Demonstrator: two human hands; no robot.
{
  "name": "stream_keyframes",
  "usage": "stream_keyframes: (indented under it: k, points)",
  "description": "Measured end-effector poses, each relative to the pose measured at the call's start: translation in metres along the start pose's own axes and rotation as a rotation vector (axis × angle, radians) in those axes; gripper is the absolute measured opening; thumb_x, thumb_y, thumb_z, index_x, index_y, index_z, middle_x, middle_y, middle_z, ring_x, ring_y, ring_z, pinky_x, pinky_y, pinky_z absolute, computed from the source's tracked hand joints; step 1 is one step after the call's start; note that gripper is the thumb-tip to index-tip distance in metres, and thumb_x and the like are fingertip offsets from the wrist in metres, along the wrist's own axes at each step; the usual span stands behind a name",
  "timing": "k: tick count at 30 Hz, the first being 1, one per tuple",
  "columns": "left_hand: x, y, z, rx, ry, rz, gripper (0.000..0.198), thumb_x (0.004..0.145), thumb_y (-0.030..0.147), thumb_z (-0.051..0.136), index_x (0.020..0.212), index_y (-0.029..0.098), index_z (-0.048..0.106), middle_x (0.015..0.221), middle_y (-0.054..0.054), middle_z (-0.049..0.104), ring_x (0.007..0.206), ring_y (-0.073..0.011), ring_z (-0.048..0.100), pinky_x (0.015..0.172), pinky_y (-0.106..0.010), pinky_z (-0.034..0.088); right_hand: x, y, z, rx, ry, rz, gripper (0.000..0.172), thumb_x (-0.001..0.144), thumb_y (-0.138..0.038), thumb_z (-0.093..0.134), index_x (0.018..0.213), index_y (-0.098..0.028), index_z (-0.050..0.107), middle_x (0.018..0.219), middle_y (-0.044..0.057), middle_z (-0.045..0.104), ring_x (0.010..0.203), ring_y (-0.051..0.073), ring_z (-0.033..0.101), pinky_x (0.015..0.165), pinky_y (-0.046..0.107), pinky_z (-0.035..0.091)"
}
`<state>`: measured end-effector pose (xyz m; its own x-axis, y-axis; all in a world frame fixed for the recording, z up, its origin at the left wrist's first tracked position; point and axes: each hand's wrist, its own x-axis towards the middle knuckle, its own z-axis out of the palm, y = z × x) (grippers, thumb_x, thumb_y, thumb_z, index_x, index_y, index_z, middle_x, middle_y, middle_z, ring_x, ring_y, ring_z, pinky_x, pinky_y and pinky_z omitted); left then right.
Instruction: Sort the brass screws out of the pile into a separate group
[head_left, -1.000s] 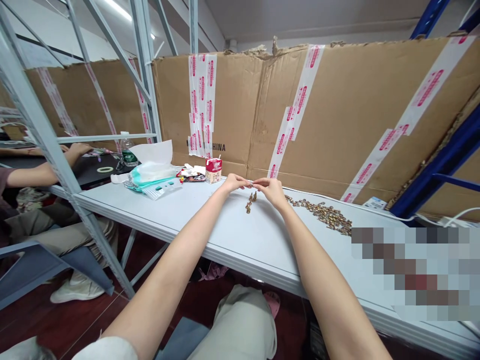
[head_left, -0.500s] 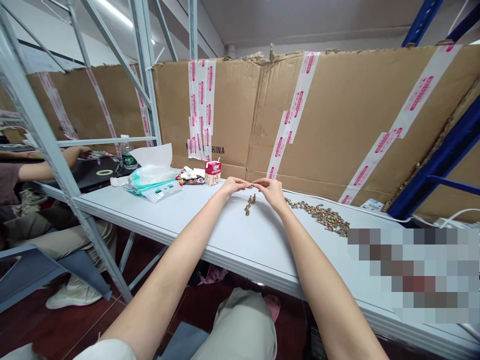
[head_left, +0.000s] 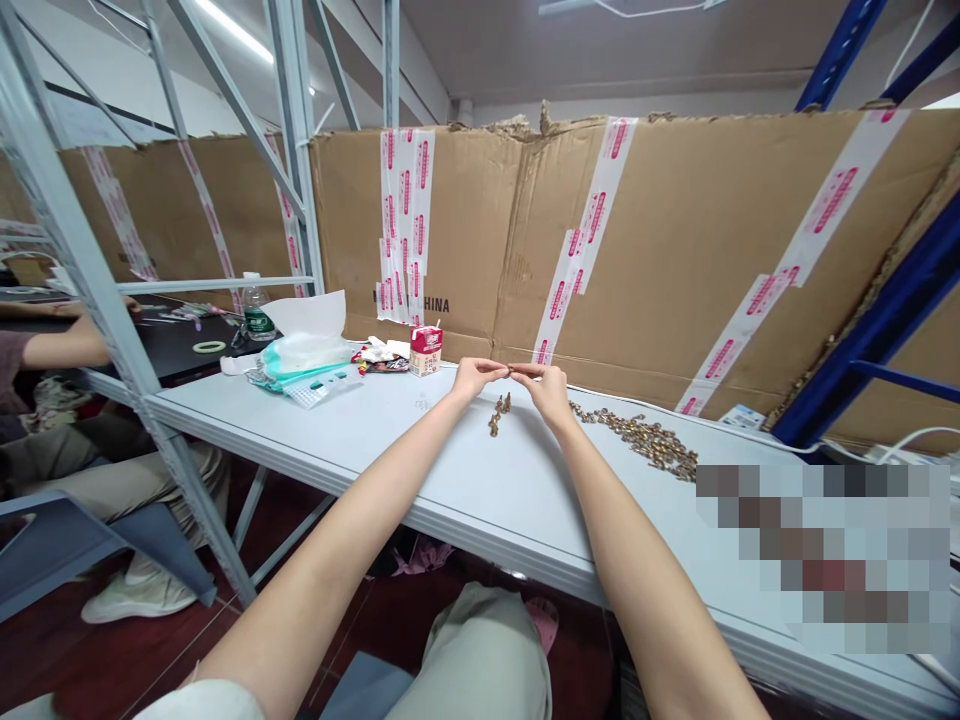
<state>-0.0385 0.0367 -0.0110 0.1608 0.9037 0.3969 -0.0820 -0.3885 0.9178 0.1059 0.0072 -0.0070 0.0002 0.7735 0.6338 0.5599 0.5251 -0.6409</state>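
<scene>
Left hand (head_left: 474,380) and right hand (head_left: 547,388): grips nearly closed, tight fingertip pinch on a tiny brass piece (head_left: 510,370), worked low over the counter (head_left: 360,440), just above loose pieces (head_left: 499,414).

Gold-brown metal pieces (head_left: 637,435) lie on a pale grey desk (head_left: 315,450). White tape (head_left: 581,260) with pinkish-red print crosses brown cardboard (head_left: 675,250), beside a deep blue shelf beam (head_left: 870,320).

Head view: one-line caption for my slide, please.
Left hand and right hand meet above small brass fittings on a white table.
</scene>
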Motion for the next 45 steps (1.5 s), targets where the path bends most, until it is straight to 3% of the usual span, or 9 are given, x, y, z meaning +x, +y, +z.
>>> stream_keyframes:
  k: [6,11,16,21,27,31,35,39,45]
  points:
    - [0.002,-0.001,0.004,0.008,-0.031,0.104,0.022,0.057,0.025,0.072,0.072,0.009,0.068,0.075,-0.010,0.069,0.071,-0.0154,0.061,0.074,-0.030,0.046,-0.001,0.001,-0.002,-0.269,0.091,-0.063,0.023,0.077,-0.038,0.053,0.081,-0.020,0.068,0.077,0.005,0.068,0.070,0.018,0.058,0.066,0.027,0.040]
    - [0.003,0.001,0.005,0.087,-0.005,0.206,0.021,0.060,0.025,0.069,0.075,0.009,0.068,0.076,-0.010,0.069,0.070,-0.0148,0.061,0.070,-0.027,0.047,-0.003,-0.005,-0.003,-0.367,0.044,-0.085,0.025,0.083,-0.040,0.043,0.077,-0.021,0.059,0.075,0.004,0.063,0.067,0.017,0.052,0.059,0.025,0.032]
    - [0.001,0.007,0.004,0.169,-0.035,0.267,0.022,0.064,0.026,0.067,0.078,0.009,0.068,0.075,-0.009,0.068,0.067,-0.0139,0.060,0.065,-0.025,0.046,0.001,0.000,0.001,-0.121,-0.024,-0.038,0.035,0.086,-0.041,0.034,0.062,-0.018,0.046,0.059,0.000,0.051,0.057,0.012,0.045,0.056,0.023,0.031]
    - [0.001,0.007,0.004,0.271,-0.051,0.297,0.021,0.065,0.027,0.066,0.078,0.011,0.069,0.075,-0.009,0.068,0.067,-0.0136,0.059,0.065,-0.024,0.045,0.003,0.004,0.005,0.199,-0.130,0.107,0.043,0.083,-0.054,0.028,0.060,-0.019,0.038,0.050,-0.003,0.040,0.044,0.009,0.035,0.046,0.023,0.029]
    - [0.002,0.009,0.001,0.279,0.003,0.285,0.021,0.066,0.028,0.065,0.078,0.012,0.069,0.075,-0.008,0.068,0.067,-0.0137,0.059,0.064,-0.024,0.044,0.001,0.000,0.001,0.133,-0.174,0.017,0.038,0.080,-0.054,0.038,0.070,-0.018,0.046,0.054,-0.003,0.047,0.045,0.009,0.039,0.048,0.022,0.031]
    - [-0.001,0.014,0.002,0.346,-0.029,0.337,0.019,0.067,0.028,0.064,0.078,0.013,0.070,0.076,-0.007,0.069,0.067,-0.0134,0.058,0.064,-0.023,0.043,0.003,0.001,0.002,0.249,-0.179,0.059,0.045,0.078,-0.059,0.038,0.058,-0.019,0.038,0.048,-0.004,0.035,0.043,0.008,0.030,0.044,0.022,0.025]
    - [-0.005,0.017,0.004,0.429,-0.046,0.414,0.016,0.067,0.024,0.064,0.077,0.014,0.070,0.076,-0.006,0.069,0.065,-0.0125,0.056,0.063,-0.023,0.041,0.003,0.002,0.000,0.408,-0.296,0.189,0.048,0.075,-0.063,0.040,0.055,-0.021,0.029,0.047,-0.007,0.023,0.039,0.006,0.021,0.039,0.022,0.018]
    - [-0.006,0.019,0.005,0.389,0.002,0.351,0.017,0.067,0.026,0.064,0.078,0.014,0.070,0.073,-0.006,0.068,0.062,-0.0121,0.055,0.060,-0.023,0.040,0.002,-0.001,-0.005,0.380,-0.275,0.174,0.044,0.077,-0.061,0.038,0.065,-0.019,0.040,0.048,-0.005,0.035,0.041,0.007,0.029,0.040,0.021,0.024]
    - [-0.004,0.019,0.002,0.343,0.040,0.326,0.020,0.066,0.028,0.065,0.078,0.013,0.070,0.073,-0.006,0.068,0.063,-0.0126,0.055,0.060,-0.023,0.041,0.002,-0.002,-0.005,0.059,-0.149,-0.011,0.036,0.080,-0.052,0.039,0.070,-0.018,0.046,0.051,-0.004,0.046,0.049,0.009,0.040,0.051,0.022,0.032]
